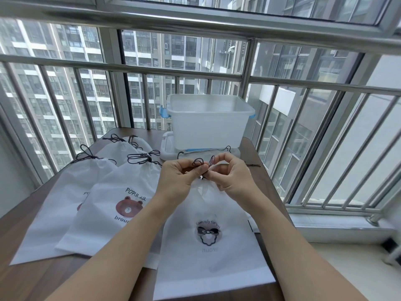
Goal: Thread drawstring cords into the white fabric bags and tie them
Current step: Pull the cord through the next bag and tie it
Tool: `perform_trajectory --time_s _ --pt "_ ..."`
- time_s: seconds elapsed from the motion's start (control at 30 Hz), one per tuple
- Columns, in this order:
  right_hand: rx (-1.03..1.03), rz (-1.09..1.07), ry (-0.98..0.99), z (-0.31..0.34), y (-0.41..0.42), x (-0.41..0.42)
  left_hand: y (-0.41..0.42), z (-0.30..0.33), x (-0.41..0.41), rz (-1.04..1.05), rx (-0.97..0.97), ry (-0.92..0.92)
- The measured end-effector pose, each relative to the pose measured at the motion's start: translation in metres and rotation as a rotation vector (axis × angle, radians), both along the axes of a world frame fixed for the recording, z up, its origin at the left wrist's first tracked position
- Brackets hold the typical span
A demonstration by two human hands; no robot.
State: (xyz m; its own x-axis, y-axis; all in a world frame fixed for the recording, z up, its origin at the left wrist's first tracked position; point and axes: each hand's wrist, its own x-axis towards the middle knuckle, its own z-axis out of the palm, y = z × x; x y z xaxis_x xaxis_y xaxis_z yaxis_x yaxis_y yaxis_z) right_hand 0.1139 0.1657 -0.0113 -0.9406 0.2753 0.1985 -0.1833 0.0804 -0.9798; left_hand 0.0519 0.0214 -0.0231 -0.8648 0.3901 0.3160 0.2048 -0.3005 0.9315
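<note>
Slippage is the risk: both hands, left hand [176,179] and right hand [232,177], pinch the black cord [198,162] above the nearest white bag [208,246], whose half-formed loops could spring loose.

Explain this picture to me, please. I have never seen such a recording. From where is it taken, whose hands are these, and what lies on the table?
There is no machine. A person wears one camera on the head, looking down at their own bare hands. The left hand and right hand together pinch a dark cord at the gathered top of the nearest white bag. To the left lie more white bags, one with a bear print, their cords already tied. Behind stands a clear plastic box on the wooden table.
</note>
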Motion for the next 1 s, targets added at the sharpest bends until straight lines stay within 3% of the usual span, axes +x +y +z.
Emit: perform_trajectory --time_s 0.23,0.43,0.7,1.0 --pt "0.185 0.031 -0.086 -0.007 -0.001 -0.005 0.002 -0.002 0.001 0.031 -0.096 0.152" --pt "-0.159 0.106 -0.180 0.000 0.008 0.001 0.002 -0.003 -0.003 0.018 -0.082 0.109" --pt "-0.366 0.166 -0.214 0.004 0.017 0.006 0.003 0.001 0.000 0.001 -0.045 0.067" --pt "-0.159 0.078 -0.162 0.010 0.026 0.010 0.001 0.002 -0.001 -0.009 -0.075 0.036"
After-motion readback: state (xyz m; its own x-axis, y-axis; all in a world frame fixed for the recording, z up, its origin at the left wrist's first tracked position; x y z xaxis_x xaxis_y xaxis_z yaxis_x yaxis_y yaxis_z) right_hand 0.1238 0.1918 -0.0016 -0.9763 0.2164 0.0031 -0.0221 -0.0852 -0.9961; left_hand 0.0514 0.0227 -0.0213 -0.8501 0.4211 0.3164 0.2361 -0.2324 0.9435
